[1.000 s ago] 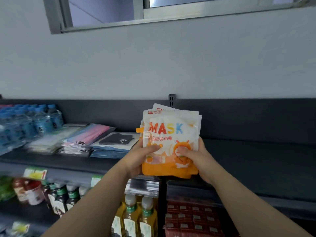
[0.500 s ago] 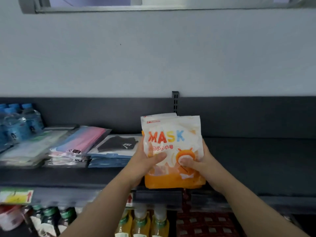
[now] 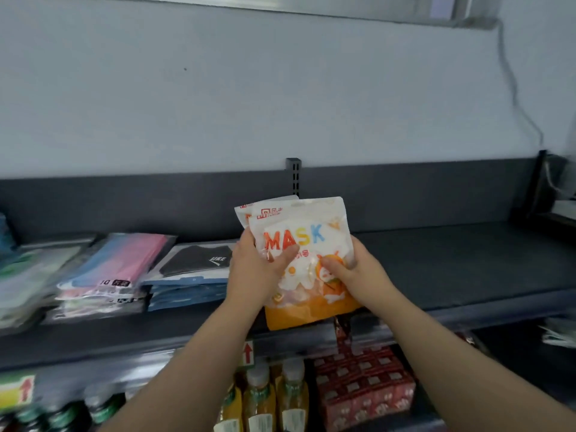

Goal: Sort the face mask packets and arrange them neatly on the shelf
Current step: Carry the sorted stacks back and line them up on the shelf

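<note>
1. Wall [image 3: 280, 104]: pale grey, behind the unit; a cable [image 3: 514, 98] ran down its right side.
2. Shelf [image 3: 467, 263]: dark grey, top tier, bare on the right half.
3. Lower tier: red cartons [image 3: 364, 391] centre-right, w/ yellow bottles [image 3: 265, 400] just beside them to the left. Blurred.
4. Pink stack [image 3: 124, 260]: pink/blue mask pkts lying flat, left-centre of shelf.
5. Black stack [image 3: 199, 260]: black mask pkt on top of blue ones, flat, just right of the pink stack and next to the left hand.
6. Green pkts [image 3: 28, 275]: far left, flat, blurred.
7. MASK pkts [image 3: 305, 232]: white w/ orange base, at least two, fanned at the top-left corner. Held upright, leaning slightly left, over the shelf's front edge at centre. Whether the base touched the shelf: can't tell.
8. Left hand [image 3: 252, 272]: gripped the pkts' left edge, thumb laid across the front under the lettering, fingers hidden behind.
9. Right hand [image 3: 358, 269]: gripped the right edge, thumb pressed on the orange print, fingers wrapped round the back.
10. Post [image 3: 293, 176]: slotted upright, behind the pkts at the back panel.
11. Tag [image 3: 247, 353]: red arrow, on the shelf's front rail below the left wrist.
</note>
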